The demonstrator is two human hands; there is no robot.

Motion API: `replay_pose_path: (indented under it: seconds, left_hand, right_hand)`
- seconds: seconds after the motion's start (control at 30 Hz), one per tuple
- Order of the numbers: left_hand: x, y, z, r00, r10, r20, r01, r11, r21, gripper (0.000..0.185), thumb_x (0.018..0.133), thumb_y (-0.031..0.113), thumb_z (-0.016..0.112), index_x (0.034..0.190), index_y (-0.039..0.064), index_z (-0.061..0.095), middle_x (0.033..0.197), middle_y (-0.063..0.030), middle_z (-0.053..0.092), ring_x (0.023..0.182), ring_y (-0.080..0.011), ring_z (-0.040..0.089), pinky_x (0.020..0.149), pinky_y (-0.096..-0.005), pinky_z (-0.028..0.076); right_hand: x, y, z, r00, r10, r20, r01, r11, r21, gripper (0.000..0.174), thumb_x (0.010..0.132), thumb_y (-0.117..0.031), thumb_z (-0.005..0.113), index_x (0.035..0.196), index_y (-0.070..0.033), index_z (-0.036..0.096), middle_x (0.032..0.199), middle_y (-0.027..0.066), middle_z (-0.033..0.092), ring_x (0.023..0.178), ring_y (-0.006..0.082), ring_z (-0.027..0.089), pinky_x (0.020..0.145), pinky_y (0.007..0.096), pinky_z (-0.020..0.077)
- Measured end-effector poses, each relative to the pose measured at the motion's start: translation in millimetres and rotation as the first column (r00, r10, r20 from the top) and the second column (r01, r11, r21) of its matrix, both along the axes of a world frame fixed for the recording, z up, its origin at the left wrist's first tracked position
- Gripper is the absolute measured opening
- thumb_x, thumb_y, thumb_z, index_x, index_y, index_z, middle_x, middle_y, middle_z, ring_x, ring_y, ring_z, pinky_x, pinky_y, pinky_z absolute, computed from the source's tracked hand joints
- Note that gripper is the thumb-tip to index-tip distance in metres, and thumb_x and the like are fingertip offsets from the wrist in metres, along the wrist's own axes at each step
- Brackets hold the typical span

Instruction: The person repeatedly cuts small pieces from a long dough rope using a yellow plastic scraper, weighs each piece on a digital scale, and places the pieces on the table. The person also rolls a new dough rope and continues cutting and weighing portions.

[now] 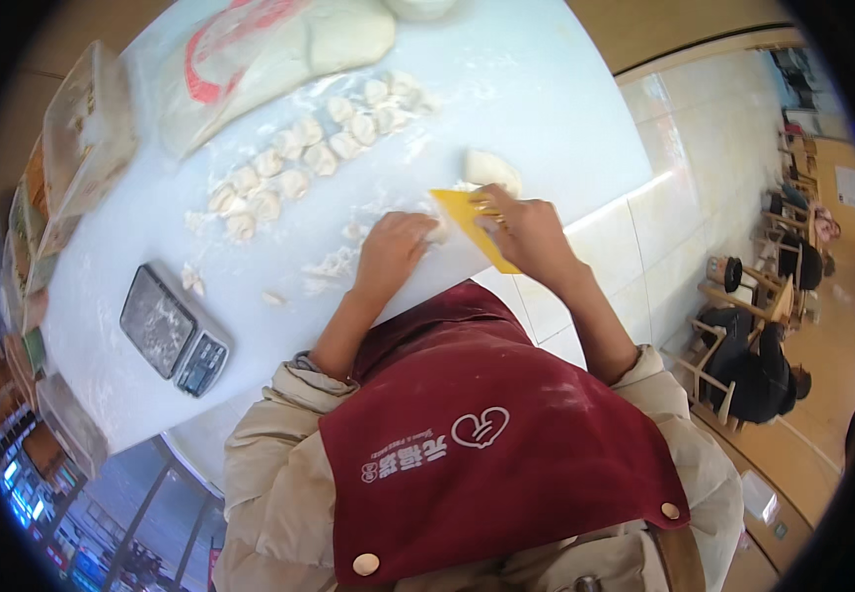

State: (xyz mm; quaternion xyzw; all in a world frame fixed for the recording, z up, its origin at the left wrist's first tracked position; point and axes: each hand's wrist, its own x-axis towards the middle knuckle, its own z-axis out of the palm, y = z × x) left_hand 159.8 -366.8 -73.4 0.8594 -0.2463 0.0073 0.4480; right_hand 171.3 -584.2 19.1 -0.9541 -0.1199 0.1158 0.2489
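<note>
My right hand (pixel 538 235) grips a yellow plastic dough scraper (pixel 468 216), its blade tilted over the white worktop near the front edge. Just beside the blade, my left hand (pixel 395 248) curls its fingers on a piece of dough (pixel 438 228), partly hidden by them. Beyond the scraper sits a larger lump of dough (pixel 488 170). Small dough portions (pixel 320 157) lie in a rough double row across the floured worktop (pixel 546 103).
A digital kitchen scale (pixel 164 325), dusted with flour, stands at left. Behind the row, a large dough mass (pixel 287 63) lies under printed plastic. Clear tubs (pixel 90 129) line the left edge; a bowl (pixel 420 6) is at the back. Seated people (pixel 753 370) are far right.
</note>
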Motion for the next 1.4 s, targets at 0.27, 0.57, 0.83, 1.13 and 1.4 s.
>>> replay_pose_path:
  seconds: [0.27,0.57,0.83,1.13,1.4]
  left_hand:
    - [-3,3,-7,1.000,-0.023,-0.003,0.023,0.998,0.064,0.029,0.077,0.009,0.070,0.106,0.007,0.067,0.107,-0.0080,0.066,0.103,-0.0276,0.060,0.088,-0.0370,0.050]
    - [5,19,10,0.951,0.173,-0.257,-0.191,0.980,-0.047,0.025,0.077,0.007,0.070,0.102,0.004,0.066,0.101,-0.0119,0.067,0.089,-0.0290,0.065,0.079,-0.0357,0.051]
    - [113,-23,22,0.980,0.193,-0.056,-0.191,0.981,0.034,0.028,0.080,0.013,0.072,0.105,0.003,0.067,0.095,-0.0122,0.068,0.080,-0.0265,0.064,0.075,-0.0345,0.051]
    - [101,-64,19,0.986,-0.083,0.146,0.071,0.994,0.085,0.035,0.075,0.011,0.072,0.108,0.002,0.065,0.114,-0.0124,0.061,0.113,-0.0320,0.053,0.095,-0.0393,0.044]
    - [72,-76,-9,0.998,-0.035,0.055,0.031,0.997,0.077,0.042,0.070,0.008,0.075,0.109,0.001,0.062,0.110,-0.0126,0.063,0.106,-0.0317,0.057,0.088,-0.0391,0.048]
  right_hand:
    - [-8,3,-9,0.994,0.085,-0.062,-0.090,0.993,-0.082,0.033,0.083,-0.011,0.057,0.116,-0.013,0.056,0.072,0.0129,0.066,0.063,0.0336,0.063,0.055,0.0449,0.0480]
    - [21,29,12,0.997,0.005,-0.078,-0.021,0.977,-0.213,0.024,0.083,-0.008,0.057,0.107,-0.010,0.056,0.074,0.0128,0.067,0.069,0.0310,0.066,0.058,0.0419,0.0503]
    - [9,-41,17,0.951,-0.299,-0.072,0.303,0.952,0.048,0.030,0.086,-0.015,0.059,0.113,-0.004,0.053,0.067,0.0176,0.063,0.064,0.0384,0.062,0.061,0.0460,0.0501]
    - [-3,-31,12,0.901,-0.428,0.070,0.431,0.902,-0.027,0.028,0.087,-0.013,0.058,0.112,-0.005,0.048,0.065,0.0181,0.063,0.062,0.0385,0.063,0.058,0.0464,0.0502]
    - [20,3,-20,0.936,-0.347,0.058,0.351,0.922,-0.164,0.023,0.082,-0.007,0.056,0.102,-0.003,0.047,0.069,0.0181,0.065,0.063,0.0379,0.065,0.057,0.0465,0.0521]
